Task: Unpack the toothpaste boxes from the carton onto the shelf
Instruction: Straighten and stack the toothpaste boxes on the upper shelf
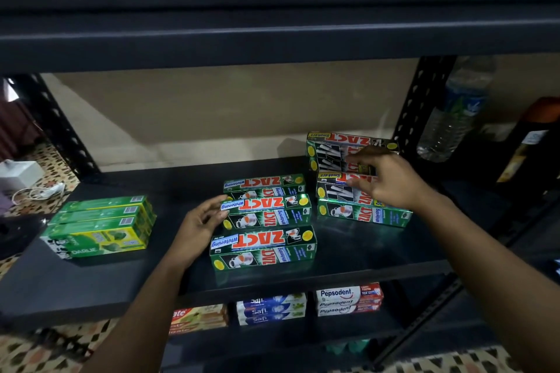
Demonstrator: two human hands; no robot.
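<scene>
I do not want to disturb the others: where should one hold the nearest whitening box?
The nearest whitening box lies flat, both ends free, another box close behind it; so probably pinch its left end, coming from the left.

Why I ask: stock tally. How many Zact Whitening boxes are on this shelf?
4 Whitening boxes: front, middle, back of a mid-shelf row; one under the Smokers box at right. More may be hidden.

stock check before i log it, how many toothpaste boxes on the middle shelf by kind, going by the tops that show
whitening boxes: 4
smokers boxes: 2
green darlie boxes: 3
total: 9, counting only tops that show; any boxes hidden underneath cannot be told
</scene>
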